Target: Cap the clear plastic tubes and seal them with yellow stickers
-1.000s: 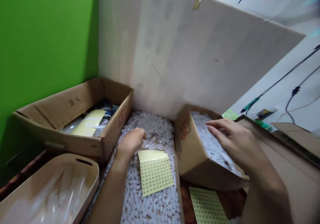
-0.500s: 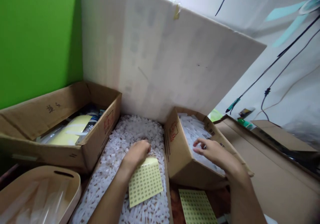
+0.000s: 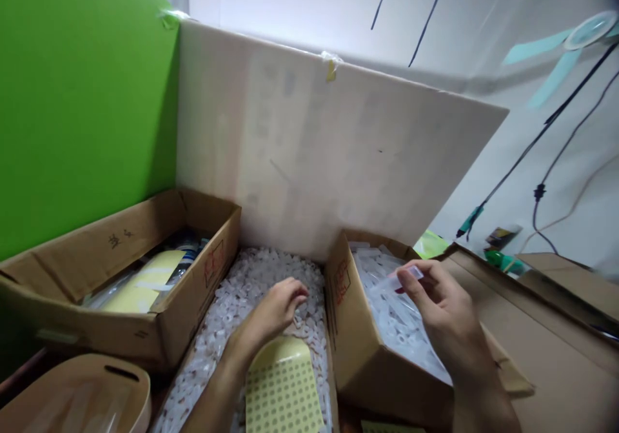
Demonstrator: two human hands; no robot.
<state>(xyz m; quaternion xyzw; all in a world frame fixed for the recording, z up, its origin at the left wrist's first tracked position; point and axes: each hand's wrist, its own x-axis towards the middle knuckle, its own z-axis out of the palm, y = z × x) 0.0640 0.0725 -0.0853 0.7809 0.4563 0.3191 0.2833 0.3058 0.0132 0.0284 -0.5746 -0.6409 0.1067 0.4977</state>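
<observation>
My right hand (image 3: 442, 304) pinches a clear, whitish plastic tube (image 3: 387, 284) between thumb and fingers, above the right cardboard box (image 3: 358, 342). That box is filled with similar translucent tubes (image 3: 396, 320). My left hand (image 3: 283, 301) hovers over a wide box of small white plastic pieces (image 3: 242, 291), its fingers curled together. Whatever the left fingertips hold, if anything, is hidden. Just below that hand, a yellow sheet of small round dark-printed stickers (image 3: 285, 388) lies on the pieces, its top end curving.
An open cardboard box (image 3: 145, 330) at left holds a yellow sheet and bottles. In front of it sits a tan bin (image 3: 126, 381) with clear tubes. A pale board (image 3: 300, 149) stands behind. Flat cardboard (image 3: 546, 355) and hanging cables (image 3: 539, 191) are at right. Another sticker sheet (image 3: 387, 427) shows at the bottom edge.
My right hand has lifted out of the tube box with a tube in its fingers. My left hand has shifted slightly away from the sticker sheet's top. The view has tilted up.
</observation>
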